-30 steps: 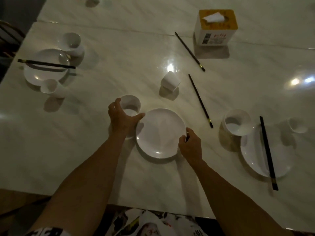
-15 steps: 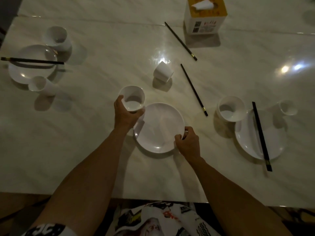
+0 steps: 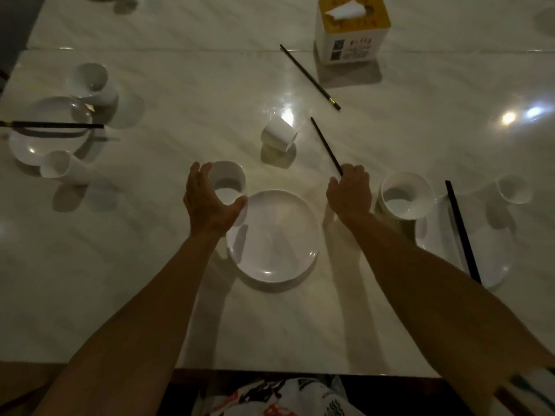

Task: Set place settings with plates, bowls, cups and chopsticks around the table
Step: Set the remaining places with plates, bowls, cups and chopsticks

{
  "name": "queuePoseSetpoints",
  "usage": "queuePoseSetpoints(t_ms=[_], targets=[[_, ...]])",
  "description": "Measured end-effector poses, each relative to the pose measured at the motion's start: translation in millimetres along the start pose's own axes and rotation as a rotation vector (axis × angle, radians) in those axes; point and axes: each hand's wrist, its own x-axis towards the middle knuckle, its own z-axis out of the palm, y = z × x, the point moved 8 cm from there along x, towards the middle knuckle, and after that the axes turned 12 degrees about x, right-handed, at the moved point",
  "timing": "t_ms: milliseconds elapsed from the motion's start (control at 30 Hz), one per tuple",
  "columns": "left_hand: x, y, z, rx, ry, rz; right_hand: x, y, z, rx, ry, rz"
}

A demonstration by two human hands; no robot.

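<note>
Crockery for the middle setting sits at the centre of the frame: a round white plate (image 3: 273, 235) lies flat on the glossy pale marble bench (image 3: 135, 295), and a deep white bowl (image 3: 228, 181) stands upright just beyond the plate's upper-left rim. The left hand (image 3: 210, 202) is curved around this bowl, fingers on its far left side and thumb at its near side by the plate's edge. Right of the plate, the right hand (image 3: 350, 193) has its fingers curled over the lower end of a thin black chopstick (image 3: 326, 145), which slants away toward the upper left. Just left of that stick a small white cup (image 3: 279, 135) appears tipped over. A second black chopstick (image 3: 309, 76) lies further up, its far end near a yellow-topped tissue box (image 3: 351, 34). At the right edge, a second white plate (image 3: 492, 259) carries dark chopsticks (image 3: 462, 232) across it, with another white bowl (image 3: 405, 195) at its upper left and a small cup (image 3: 512, 189) beyond it. At the left edge, a third plate (image 3: 49, 145) has chopsticks (image 3: 57, 125) laid across it, a bowl (image 3: 91, 79) above it and a cup (image 3: 58, 168) on its side at the lower rim.
</note>
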Motion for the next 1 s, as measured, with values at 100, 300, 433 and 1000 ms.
queuePoseSetpoints(t_ms=[100, 300, 433, 1000], targets=[[2.0, 4.5, 6.8, 0.037, -0.035, 0.033, 11.8, 8.0, 7.3, -0.122, -0.122, 0.029], [1.5, -6.1, 11.4, 0.006, -0.083, -0.050, -21.2, 7.7, 5.0, 0.131, -0.172, 0.180], [-3.3, -12.3, 13.7, -0.060, -0.109, -0.117, -97.8, -20.7, 7.4, 0.267, -0.189, 0.123], [-68.5, 14.4, 47.0, -0.154, -0.367, 0.017, -172.6, -72.8, 71.9, 0.274, -0.411, 0.132]])
